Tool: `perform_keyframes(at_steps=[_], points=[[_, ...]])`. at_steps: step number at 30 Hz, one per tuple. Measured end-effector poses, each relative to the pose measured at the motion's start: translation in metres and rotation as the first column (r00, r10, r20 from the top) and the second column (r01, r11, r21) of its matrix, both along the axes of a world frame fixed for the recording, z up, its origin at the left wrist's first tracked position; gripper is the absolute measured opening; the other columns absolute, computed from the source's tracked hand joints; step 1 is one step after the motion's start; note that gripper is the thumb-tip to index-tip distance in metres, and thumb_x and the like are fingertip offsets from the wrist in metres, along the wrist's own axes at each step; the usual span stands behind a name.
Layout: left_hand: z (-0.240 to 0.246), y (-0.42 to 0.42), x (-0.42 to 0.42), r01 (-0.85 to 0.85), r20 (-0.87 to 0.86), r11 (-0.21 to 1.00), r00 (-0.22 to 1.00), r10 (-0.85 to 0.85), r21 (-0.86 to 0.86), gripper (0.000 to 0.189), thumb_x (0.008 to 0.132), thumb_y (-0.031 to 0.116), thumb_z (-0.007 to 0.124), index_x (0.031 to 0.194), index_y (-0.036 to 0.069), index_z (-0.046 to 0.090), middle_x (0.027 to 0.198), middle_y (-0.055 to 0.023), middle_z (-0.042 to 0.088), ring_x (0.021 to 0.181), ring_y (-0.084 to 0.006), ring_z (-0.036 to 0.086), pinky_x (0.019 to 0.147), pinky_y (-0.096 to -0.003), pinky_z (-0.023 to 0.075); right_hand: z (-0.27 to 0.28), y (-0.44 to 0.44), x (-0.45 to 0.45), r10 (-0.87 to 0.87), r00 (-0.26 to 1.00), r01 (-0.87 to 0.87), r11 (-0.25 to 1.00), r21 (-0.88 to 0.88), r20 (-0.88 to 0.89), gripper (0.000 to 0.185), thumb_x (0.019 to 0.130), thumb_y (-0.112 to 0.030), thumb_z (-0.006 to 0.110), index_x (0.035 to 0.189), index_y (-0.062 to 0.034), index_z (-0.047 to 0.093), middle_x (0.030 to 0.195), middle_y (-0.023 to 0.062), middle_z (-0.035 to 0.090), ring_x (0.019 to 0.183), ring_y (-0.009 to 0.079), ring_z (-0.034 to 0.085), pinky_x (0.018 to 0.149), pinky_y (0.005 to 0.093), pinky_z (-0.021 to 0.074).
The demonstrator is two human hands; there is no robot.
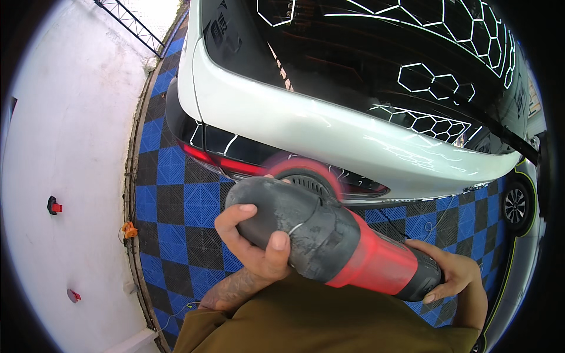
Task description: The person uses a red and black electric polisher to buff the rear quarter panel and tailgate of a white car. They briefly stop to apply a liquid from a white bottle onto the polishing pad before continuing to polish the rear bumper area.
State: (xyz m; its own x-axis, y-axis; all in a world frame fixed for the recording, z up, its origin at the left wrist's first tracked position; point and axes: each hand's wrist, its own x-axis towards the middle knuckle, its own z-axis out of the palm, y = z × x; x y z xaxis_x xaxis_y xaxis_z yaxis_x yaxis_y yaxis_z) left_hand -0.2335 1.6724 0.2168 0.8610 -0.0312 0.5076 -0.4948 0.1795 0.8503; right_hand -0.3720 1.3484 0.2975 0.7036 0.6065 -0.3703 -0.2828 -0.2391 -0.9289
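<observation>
A red and black electric car polisher (pixel 375 253) spans the space in front of my chest, tilted down to the right. Round its black head curls my left hand (pixel 260 251), fingers and thumb spread over the housing. At the other end, my right hand (pixel 454 269) grips the black rear of the body. The red pad (pixel 304 165) shows as a blurred ring in front of the dark, glossy tail-light panel (pixel 238 148) of a white car (pixel 282 114). Whether the pad touches the panel is hidden by the tool's head.
Blue and black floor tiles (pixel 172 203) run beneath the car. A white wall (pixel 84 145) borders them at left, with an orange object (pixel 129 230) at its foot. Another car's wheel (pixel 516 205) stands at right. A dark cord (pixel 393 223) hangs behind the polisher.
</observation>
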Motion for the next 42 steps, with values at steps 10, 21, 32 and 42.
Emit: perform_keyframes(at_steps=[10,21,32,42], points=[[0.013,0.072,0.043,-0.164,-0.062,0.961,0.981,0.182,0.223,0.05,0.099,0.028,0.052,0.145,0.015,0.036,0.146,-0.0226,0.035,0.125,-0.0376,0.051,0.102,-0.0511,0.0499,0.016,0.064,0.053,0.012,1.0,-0.014,0.998,0.063,0.027,0.103,0.089,-0.021,0.079,0.159,0.0027,0.006,0.143,0.0225,0.051,0.127,0.0264,0.055,0.107,0.0341,0.042],[0.007,0.053,0.031,-0.127,-0.015,0.975,0.991,0.132,0.185,0.047,0.101,0.027,0.05,0.145,0.019,0.036,0.146,-0.0247,0.037,0.124,-0.0392,0.053,0.103,-0.0514,0.0499,0.004,0.04,0.033,0.012,1.0,-0.011,0.991,0.136,-0.01,0.112,0.083,-0.02,0.085,0.158,0.0041,0.006,0.15,0.0228,0.043,0.132,0.0264,0.051,0.109,0.0361,0.041],[-0.017,-0.038,-0.033,-0.148,-0.036,0.97,0.989,0.144,-0.194,0.061,0.091,0.043,0.069,0.132,0.019,0.031,0.127,-0.0265,0.046,0.115,-0.0378,0.055,0.094,-0.0566,0.0543,-0.008,-0.029,-0.007,0.111,0.991,-0.098,0.982,-0.162,0.072,0.109,0.08,-0.023,0.087,0.157,0.0033,0.014,0.128,0.0257,0.062,0.108,0.033,0.069,0.09,0.0357,0.0529],[-0.005,0.024,0.015,-0.206,0.003,0.955,0.977,0.212,-0.215,0.049,0.091,0.029,0.059,0.131,0.011,0.038,0.12,-0.0253,0.053,0.111,-0.0364,0.059,0.095,-0.0548,0.0537,-0.013,0.043,0.026,0.03,0.999,-0.03,1.0,-0.002,0.035,0.107,0.083,-0.019,0.085,0.158,0.0038,0.012,0.147,0.0231,0.048,0.132,0.0274,0.051,0.109,0.0348,0.0399]])
